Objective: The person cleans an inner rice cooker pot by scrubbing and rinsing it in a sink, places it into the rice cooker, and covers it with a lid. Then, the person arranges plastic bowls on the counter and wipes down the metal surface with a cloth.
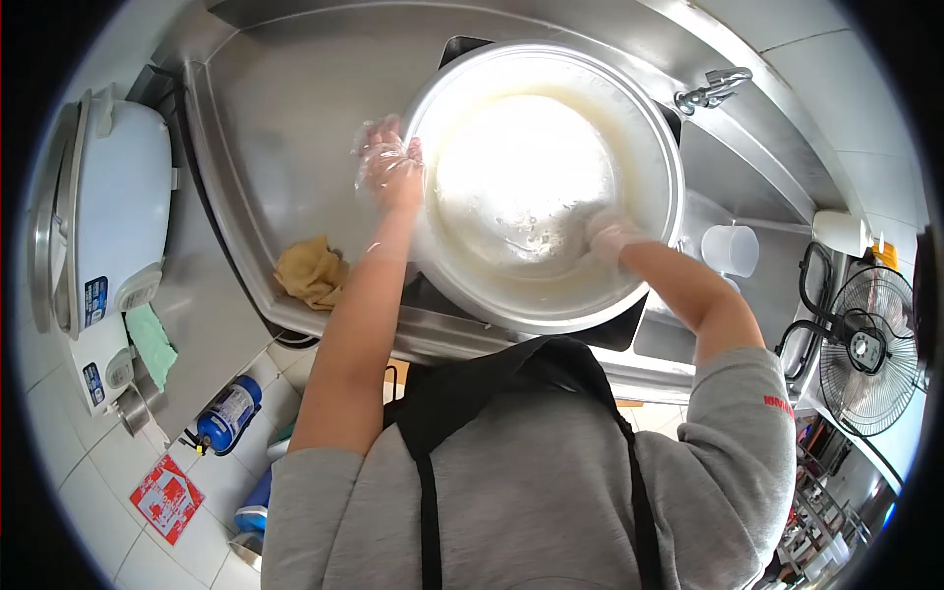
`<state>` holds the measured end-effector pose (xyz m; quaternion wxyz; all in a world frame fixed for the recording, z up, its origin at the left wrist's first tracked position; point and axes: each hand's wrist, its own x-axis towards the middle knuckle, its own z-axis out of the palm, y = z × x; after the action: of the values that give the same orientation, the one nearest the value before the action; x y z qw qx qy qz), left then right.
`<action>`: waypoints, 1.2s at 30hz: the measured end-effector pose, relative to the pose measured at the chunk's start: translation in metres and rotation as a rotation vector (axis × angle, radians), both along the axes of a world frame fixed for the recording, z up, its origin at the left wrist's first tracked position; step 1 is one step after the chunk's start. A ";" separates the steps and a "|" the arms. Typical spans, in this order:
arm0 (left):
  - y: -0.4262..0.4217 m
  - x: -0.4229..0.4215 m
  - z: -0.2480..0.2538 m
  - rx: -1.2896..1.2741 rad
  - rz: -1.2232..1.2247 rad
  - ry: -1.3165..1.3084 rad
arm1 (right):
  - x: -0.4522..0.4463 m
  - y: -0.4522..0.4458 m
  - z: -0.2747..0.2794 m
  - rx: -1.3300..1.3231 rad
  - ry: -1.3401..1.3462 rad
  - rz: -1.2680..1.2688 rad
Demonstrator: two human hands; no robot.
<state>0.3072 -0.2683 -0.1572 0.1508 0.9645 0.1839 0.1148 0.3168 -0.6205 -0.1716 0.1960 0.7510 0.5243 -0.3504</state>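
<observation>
A large round metal basin (672, 177) sits over the sink and holds cloudy, pale liquid that glares white in the middle. My left hand (390, 169), in a clear plastic glove, is at the basin's left rim with its fingers stretched out and apart, and it holds nothing. Inside the basin, at the lower right, is my gloved right hand (612, 236). Its fingers are smeared and partly lost in the liquid, so whether they hold anything does not show. A crumpled tan cloth (311, 272) lies on the steel counter left of the basin, near my left forearm.
A chrome faucet (713, 90) stands at the upper right behind the basin. A white plastic jug (730, 250) sits right of the basin. Farther right is a black fan (866, 351). White appliances (123, 202) line the left side, with a blue cylinder (229, 413) below.
</observation>
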 end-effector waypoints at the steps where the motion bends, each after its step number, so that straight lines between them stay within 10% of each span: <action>1: 0.002 0.001 0.000 0.008 -0.024 -0.069 | 0.009 -0.008 0.012 -0.019 -0.271 -0.118; 8: 0.001 0.002 0.000 -0.019 0.025 0.045 | -0.052 0.014 -0.103 0.351 -0.076 -0.431; 10: -0.003 0.003 0.005 -0.076 0.068 0.087 | -0.058 0.058 -0.005 0.321 0.270 -0.400; 14: -0.003 0.001 0.013 -0.073 0.036 0.020 | -0.042 0.048 0.017 0.419 -0.010 -0.245; 16: -0.006 0.000 0.013 -0.094 0.038 -0.017 | -0.014 0.029 -0.002 0.563 0.264 -1.033; 18: -0.002 0.003 0.008 -0.069 -0.010 -0.046 | 0.036 -0.012 -0.081 0.881 0.206 -1.302; 20: 0.000 0.002 0.006 -0.052 -0.044 -0.051 | 0.048 -0.019 -0.075 0.930 0.175 -1.034; 23: 0.003 -0.001 0.009 -0.047 -0.066 -0.035 | 0.001 0.019 -0.042 0.461 0.924 -1.347; 26: 0.000 0.004 0.011 -0.057 -0.050 -0.043 | -0.057 0.115 -0.083 0.228 0.479 -0.323; 29: -0.002 -0.002 0.014 -0.049 -0.008 0.001 | -0.061 0.192 -0.127 0.777 0.017 -0.643; 32: -0.005 0.002 0.020 -0.066 0.010 0.036 | 0.044 0.237 -0.140 0.959 0.145 -1.018; 33: -0.006 0.003 0.021 -0.068 0.018 0.034 | 0.079 0.240 -0.159 0.732 -0.420 -0.672; 36: -0.004 0.002 0.016 -0.084 0.021 0.016 | 0.149 0.167 -0.149 0.932 -0.197 -1.208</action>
<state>0.3088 -0.2724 -0.1411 0.1888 0.9561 0.1999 0.1011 0.4661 -0.4531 -0.3203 -0.3202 0.9397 0.0964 -0.0710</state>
